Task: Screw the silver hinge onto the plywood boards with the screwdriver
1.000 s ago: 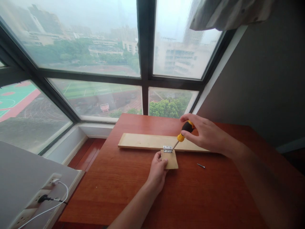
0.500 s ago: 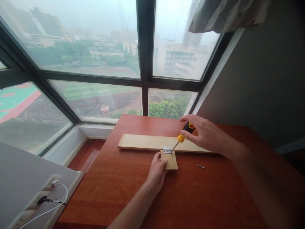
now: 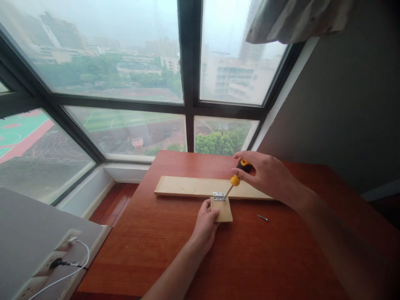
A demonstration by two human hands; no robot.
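My left hand [image 3: 206, 221] is closed on the left edge of a small wooden board [image 3: 222, 212], thumb on top. A silver metal hinge [image 3: 219, 196] lies at the far edge of this board, up against a long wooden plank [image 3: 187, 186]. In my right hand [image 3: 265, 173] is a screwdriver [image 3: 236, 179] with a yellow and black handle, held between thumb and fingers. It leans to the right, and its tip meets the near right corner of the hinge. Any screw under the tip is too small to make out.
A small metal screw or bit [image 3: 262, 218] lies on the reddish wooden table [image 3: 140, 246], right of the small board. Window frames [image 3: 189, 83] rise behind the table. At lower left, cables plug into wall sockets [image 3: 50, 262].
The screwdriver handle and my right hand have shifted slightly left, so the screwdriver stands a little steeper. My left hand and the small board have hardly moved.
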